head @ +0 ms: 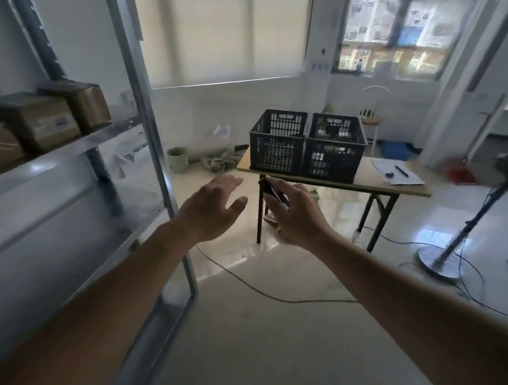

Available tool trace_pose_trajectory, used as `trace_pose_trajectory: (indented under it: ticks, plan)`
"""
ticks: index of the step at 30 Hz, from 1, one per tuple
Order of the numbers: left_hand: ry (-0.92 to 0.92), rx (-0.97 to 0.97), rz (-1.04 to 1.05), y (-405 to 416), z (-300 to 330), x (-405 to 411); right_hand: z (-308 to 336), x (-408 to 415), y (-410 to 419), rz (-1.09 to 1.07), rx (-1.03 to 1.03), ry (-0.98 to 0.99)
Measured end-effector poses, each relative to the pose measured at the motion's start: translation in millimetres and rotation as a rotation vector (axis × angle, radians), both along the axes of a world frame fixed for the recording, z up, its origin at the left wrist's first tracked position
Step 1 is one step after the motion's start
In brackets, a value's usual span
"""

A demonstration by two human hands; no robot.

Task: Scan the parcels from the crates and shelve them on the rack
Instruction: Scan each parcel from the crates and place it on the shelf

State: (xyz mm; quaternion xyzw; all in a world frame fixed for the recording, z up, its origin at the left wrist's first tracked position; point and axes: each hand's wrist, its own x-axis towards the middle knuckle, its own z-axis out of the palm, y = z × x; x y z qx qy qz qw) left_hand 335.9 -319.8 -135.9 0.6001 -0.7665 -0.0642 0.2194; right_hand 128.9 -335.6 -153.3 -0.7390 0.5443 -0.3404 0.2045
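Both hands reach out toward the crates on the table.

The left hand point(215, 206) is spread flat and holds nothing; the right hand point(295, 213) grips a small dark scanner point(272, 189). Two black crates point(306, 143) sit side by side on the table point(395, 183); brown parcels point(43, 120) rest on the rack point(140, 110) at left.

Head-worn wide-angle view, looking forward and slightly down across the room.

The single camera sits above both outstretched forearms, which enter from the bottom edge. The metal rack point(141, 116) stands close on the left, its post bowed by the lens. The table point(395, 183) with two black crates point(306, 141) lies farther ahead, centre-right, before the windows point(400, 19). No second view is given.
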Motion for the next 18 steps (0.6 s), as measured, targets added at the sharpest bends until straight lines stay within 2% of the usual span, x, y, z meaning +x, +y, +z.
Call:
trace_pose_trajectory:
  ticks: [10,18]
  plan:
    - [0.025,0.056,-0.246,-221.0,-9.5,-98.7,-19.7,-102.4,-162.8,-0.224,0.047,-0.001]
    - [0.015,0.110,-0.317,-385.2,-28.7,-195.5,-45.1,-202.4,-312.8,-0.296,0.052,-0.038]
